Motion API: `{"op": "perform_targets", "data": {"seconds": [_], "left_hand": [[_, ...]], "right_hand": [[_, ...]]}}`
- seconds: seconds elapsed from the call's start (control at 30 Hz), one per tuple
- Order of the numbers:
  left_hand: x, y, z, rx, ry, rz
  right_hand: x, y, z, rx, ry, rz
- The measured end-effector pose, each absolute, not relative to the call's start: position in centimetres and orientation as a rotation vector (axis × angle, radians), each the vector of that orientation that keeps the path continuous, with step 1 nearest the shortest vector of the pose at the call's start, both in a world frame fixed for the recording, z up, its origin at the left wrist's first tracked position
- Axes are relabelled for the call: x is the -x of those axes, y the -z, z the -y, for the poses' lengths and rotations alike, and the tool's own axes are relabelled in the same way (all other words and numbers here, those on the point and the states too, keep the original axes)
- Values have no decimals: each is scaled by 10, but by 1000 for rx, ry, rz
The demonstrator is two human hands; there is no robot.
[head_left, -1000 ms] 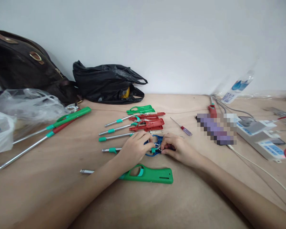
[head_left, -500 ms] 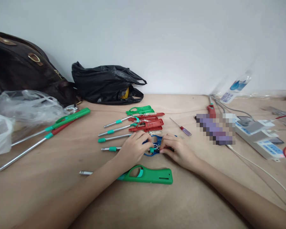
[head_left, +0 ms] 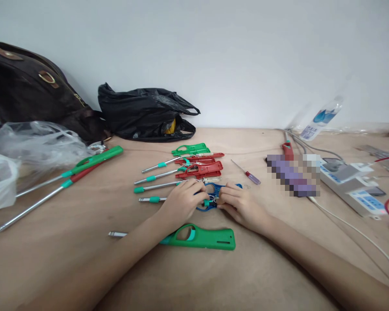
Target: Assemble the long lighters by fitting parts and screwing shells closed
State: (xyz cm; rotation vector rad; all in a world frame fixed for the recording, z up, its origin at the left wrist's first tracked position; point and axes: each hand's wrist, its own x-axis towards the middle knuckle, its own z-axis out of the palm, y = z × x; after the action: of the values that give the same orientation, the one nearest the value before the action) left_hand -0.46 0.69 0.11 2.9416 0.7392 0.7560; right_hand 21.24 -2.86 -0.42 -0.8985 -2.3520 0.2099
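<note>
My left hand [head_left: 188,198] is closed around the front part of an opened blue lighter [head_left: 210,206], whose metal tube [head_left: 146,200] sticks out to the left. My right hand [head_left: 238,203] pinches at small parts and thin wires at the lighter's middle; what exactly lies between its fingertips is hidden. A teal piece [head_left: 207,203] shows between the two hands. Just behind them lie opened red lighter shells [head_left: 201,169] and an opened green shell [head_left: 191,149], with metal tubes alongside. A whole green lighter [head_left: 210,237] lies in front, partly under my left forearm.
A screwdriver [head_left: 251,176] lies right of the shells. A power strip [head_left: 350,185], cables and a tilted bottle [head_left: 322,117] are at the right. Two assembled lighters [head_left: 94,159], plastic bags [head_left: 35,142], a black bag [head_left: 142,114] and a dark handbag [head_left: 26,86] are at the left.
My right hand has shifted slightly, so more of the blue shell's right end shows behind it. My left hand keeps nearly the same place and grip.
</note>
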Motion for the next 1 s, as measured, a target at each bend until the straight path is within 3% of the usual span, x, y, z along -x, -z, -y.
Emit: {"op": "perform_targets", "data": {"seconds": [0.3,1.0], "left_hand": [[5,1,-7,-2963,-764,-743],[4,4,-8,-2972,-787,-728]], "right_hand": [[-213,2,37,887,41,2493],[-216,2,35,855,71,2544]]}}
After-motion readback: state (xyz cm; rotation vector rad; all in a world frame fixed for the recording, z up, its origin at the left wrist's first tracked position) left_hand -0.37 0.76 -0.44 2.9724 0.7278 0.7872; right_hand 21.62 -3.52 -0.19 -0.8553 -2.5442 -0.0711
